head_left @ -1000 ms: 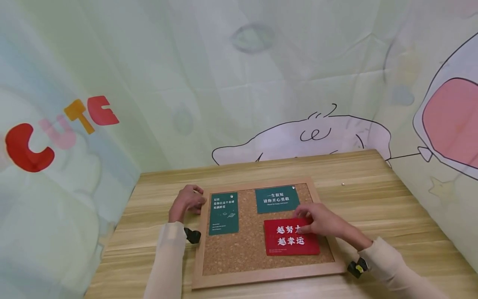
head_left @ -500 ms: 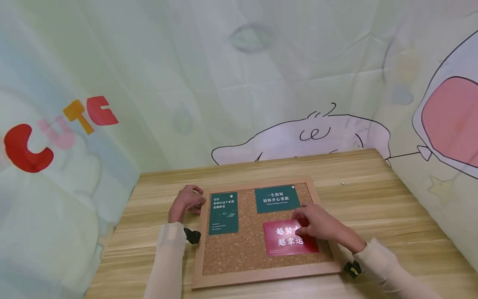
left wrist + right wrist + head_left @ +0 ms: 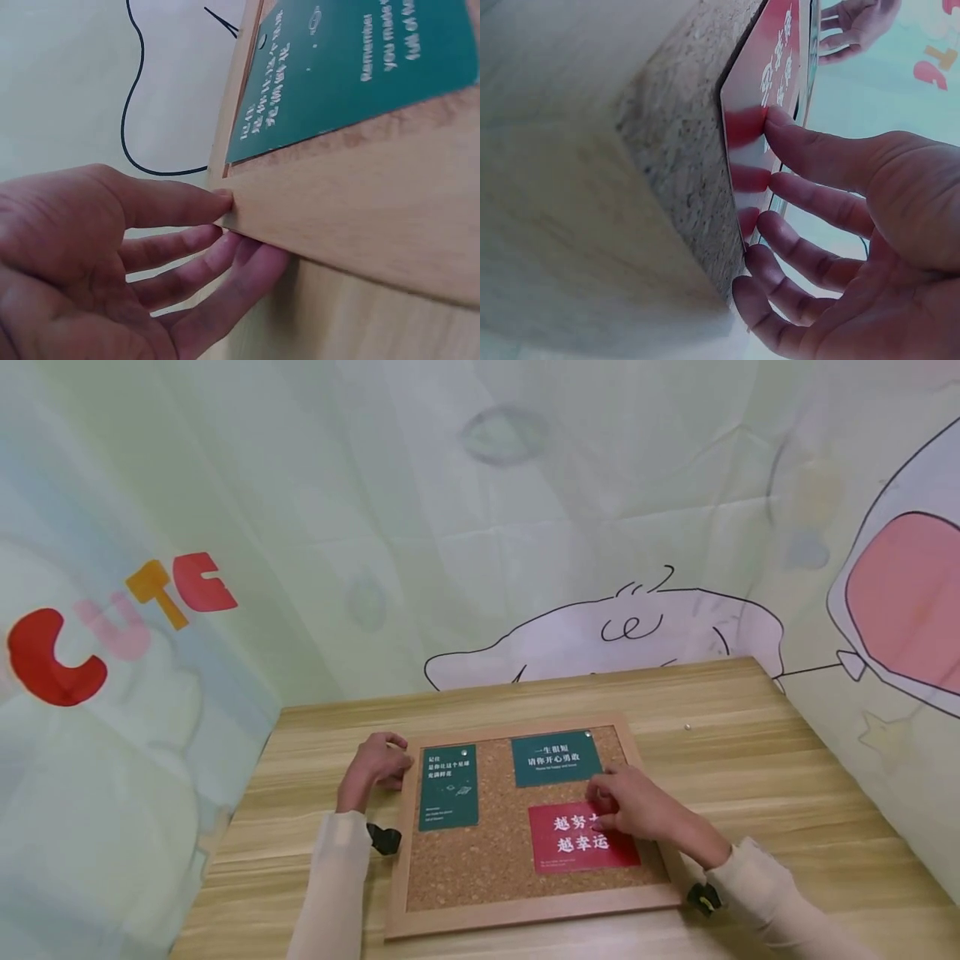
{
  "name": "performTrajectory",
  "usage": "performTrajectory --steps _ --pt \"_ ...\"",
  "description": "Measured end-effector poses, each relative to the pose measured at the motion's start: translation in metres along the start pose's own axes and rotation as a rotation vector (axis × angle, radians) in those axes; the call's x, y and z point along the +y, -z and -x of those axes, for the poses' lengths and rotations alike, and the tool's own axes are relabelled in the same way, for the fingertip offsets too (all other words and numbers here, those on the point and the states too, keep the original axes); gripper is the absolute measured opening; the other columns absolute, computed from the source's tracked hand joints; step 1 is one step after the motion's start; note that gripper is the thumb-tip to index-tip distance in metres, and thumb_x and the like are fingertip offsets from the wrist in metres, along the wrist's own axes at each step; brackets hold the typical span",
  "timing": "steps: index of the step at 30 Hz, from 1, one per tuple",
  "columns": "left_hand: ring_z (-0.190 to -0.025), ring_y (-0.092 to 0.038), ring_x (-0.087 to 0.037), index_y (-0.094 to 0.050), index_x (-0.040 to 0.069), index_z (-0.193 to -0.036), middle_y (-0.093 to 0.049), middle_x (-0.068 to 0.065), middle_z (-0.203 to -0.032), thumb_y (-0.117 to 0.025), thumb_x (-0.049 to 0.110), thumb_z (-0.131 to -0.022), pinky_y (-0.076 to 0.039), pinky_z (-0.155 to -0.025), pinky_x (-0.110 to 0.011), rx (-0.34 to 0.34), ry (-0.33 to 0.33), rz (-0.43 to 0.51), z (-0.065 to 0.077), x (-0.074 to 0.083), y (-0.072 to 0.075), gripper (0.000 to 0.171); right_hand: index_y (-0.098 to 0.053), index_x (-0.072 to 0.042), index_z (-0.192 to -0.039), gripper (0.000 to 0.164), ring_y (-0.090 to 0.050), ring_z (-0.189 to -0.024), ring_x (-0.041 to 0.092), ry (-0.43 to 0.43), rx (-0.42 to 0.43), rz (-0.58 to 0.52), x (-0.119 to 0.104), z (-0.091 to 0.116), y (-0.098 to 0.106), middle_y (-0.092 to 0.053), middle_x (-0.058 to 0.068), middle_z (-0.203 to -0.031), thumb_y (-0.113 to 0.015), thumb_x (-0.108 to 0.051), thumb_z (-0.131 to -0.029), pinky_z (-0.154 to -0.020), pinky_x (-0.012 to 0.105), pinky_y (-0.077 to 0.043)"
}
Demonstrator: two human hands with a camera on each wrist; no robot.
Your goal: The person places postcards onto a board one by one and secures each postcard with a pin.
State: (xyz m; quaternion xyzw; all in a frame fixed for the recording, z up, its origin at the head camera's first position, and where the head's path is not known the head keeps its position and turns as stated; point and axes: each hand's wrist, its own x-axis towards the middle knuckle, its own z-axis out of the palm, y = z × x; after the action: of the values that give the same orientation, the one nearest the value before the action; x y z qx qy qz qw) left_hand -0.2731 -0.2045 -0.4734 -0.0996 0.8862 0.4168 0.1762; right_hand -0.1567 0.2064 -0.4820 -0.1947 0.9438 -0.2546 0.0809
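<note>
A wood-framed corkboard (image 3: 495,868) lies on the table. Its left frame edge is pinched by my left hand (image 3: 377,760), thumb on top and fingers curled against the outer side, as the left wrist view shows. On the board's right part lies a red card (image 3: 562,847) with white lettering. My right hand (image 3: 645,806) touches its upper right part, thumb and fingertips on its face and near its edge in the right wrist view. Two green cards, one upright (image 3: 448,806) at left and one wide (image 3: 536,777) at top, each bear a silvery pushpin.
A small silvery pushpin (image 3: 687,727) lies on the wood-grain table (image 3: 735,777), beyond the board's upper right corner. Printed curtains (image 3: 450,568) hang behind the table and along both sides. Each wrist wears a black strapped device.
The right hand has shifted slightly left over the red card. The card's surface has turned paler and glossier, with a slight shift to the left. The left hand stays on the frame.
</note>
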Motion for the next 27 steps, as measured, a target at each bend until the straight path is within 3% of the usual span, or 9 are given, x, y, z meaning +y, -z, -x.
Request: performTrajectory --steps 4,7,11,15,20,23,27 --pt "-0.083 -0.072 -0.029 -0.051 -0.006 -0.137 -0.066 -0.029 -0.117 -0.064 0.012 -0.098 -0.062 -0.070 -0.038 0.020 -0.063 -0.013 0.005 -0.005 0.001 0.045 -0.069 -0.017 -0.104 0.032 -0.051 -0.088 0.016 -0.022 -0.005 0.027 -0.003 -0.002 0.000 -0.055 -0.004 -0.090 -0.091 -0.020 -0.081 -0.071 0.032 -0.049" --pt "-0.101 -0.068 -0.037 -0.046 -0.007 -0.142 -0.060 -0.033 -0.128 -0.064 0.020 -0.099 -0.059 -0.086 -0.047 0.058 -0.137 -0.077 0.014 -0.006 0.001 0.054 -0.068 -0.017 -0.104 0.033 -0.051 -0.087 0.017 -0.032 -0.008 0.033 -0.005 -0.003 0.001 -0.055 -0.004 -0.088 -0.091 -0.018 -0.081 -0.071 0.034 -0.048" --pt "-0.132 -0.048 -0.049 -0.041 -0.005 -0.151 -0.045 -0.035 -0.148 -0.065 0.028 -0.101 -0.042 -0.107 -0.062 0.135 -0.268 -0.197 0.029 0.000 -0.005 0.065 -0.068 -0.015 -0.104 0.034 -0.050 -0.086 0.018 -0.027 -0.009 0.047 -0.007 -0.002 0.001 -0.055 -0.003 -0.086 -0.091 -0.018 -0.080 -0.072 0.035 -0.047" --pt "-0.145 -0.033 -0.050 -0.038 -0.001 -0.156 -0.034 -0.031 -0.159 -0.069 0.037 -0.100 -0.032 -0.114 -0.065 0.165 -0.428 -0.344 0.053 0.015 -0.020 0.075 -0.068 -0.015 -0.104 0.034 -0.050 -0.085 0.018 -0.029 -0.018 0.051 -0.006 -0.002 0.003 -0.055 -0.002 -0.086 -0.091 -0.018 -0.080 -0.071 0.035 -0.047" --pt "-0.149 -0.025 -0.051 -0.042 0.010 -0.158 -0.031 -0.022 -0.164 -0.078 0.054 -0.088 -0.027 -0.115 -0.068 0.105 -0.610 -0.544 0.090 0.036 -0.047 0.090 -0.068 -0.015 -0.105 0.035 -0.051 -0.085 0.018 -0.038 -0.015 0.041 -0.006 -0.002 0.005 -0.056 -0.001 -0.089 -0.092 -0.018 -0.079 -0.071 0.034 -0.049" --pt "-0.152 -0.021 -0.049 -0.043 0.015 -0.159 -0.031 -0.015 -0.167 -0.081 0.062 -0.081 -0.022 -0.117 -0.068 0.029 -0.671 -0.626 0.112 0.045 -0.067 0.098 -0.068 -0.015 -0.105 0.035 -0.051 -0.086 0.018 -0.040 -0.012 0.039 -0.005 -0.002 0.004 -0.057 -0.001 -0.091 -0.092 -0.018 -0.079 -0.072 0.034 -0.049" --pt "-0.156 -0.013 -0.042 -0.037 0.023 -0.162 -0.025 -0.005 -0.170 -0.075 0.073 -0.080 -0.015 -0.120 -0.064 -0.099 -0.755 -0.724 0.136 0.049 -0.094 0.103 -0.068 -0.015 -0.106 0.035 -0.052 -0.087 0.019 -0.036 -0.014 0.039 -0.005 -0.001 0.004 -0.058 -0.001 -0.092 -0.091 -0.018 -0.080 -0.073 0.035 -0.049"
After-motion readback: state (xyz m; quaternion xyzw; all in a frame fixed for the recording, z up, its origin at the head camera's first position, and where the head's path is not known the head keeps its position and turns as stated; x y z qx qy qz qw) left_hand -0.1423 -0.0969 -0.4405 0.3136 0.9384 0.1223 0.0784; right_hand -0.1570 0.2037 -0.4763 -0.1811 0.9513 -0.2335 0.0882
